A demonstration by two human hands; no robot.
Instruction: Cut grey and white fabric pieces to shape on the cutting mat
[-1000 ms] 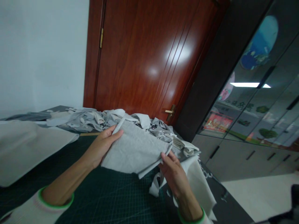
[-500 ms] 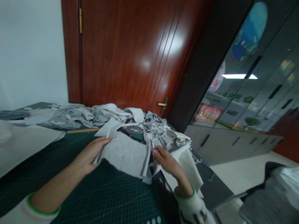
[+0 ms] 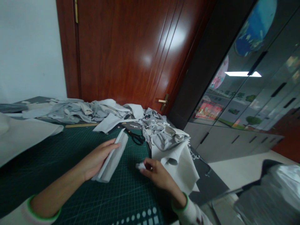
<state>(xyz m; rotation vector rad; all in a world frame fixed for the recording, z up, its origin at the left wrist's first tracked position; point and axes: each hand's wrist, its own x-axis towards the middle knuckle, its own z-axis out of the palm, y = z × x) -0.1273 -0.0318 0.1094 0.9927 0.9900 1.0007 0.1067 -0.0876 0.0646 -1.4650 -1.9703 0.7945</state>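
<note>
On green cutting mat (image 3: 98,200), grey cloth (image 3: 112,157) now folded into a narrow strip, no longer spread; left hand (image 3: 95,161) grasps it, right hand (image 3: 156,172) pinches small white scrap (image 3: 140,166). Fold looks done.

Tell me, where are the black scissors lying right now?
In the head view, the scissors lie on the green cutting mat, just past the folded grey cloth under the left hand, beside the scrap pile.
</note>
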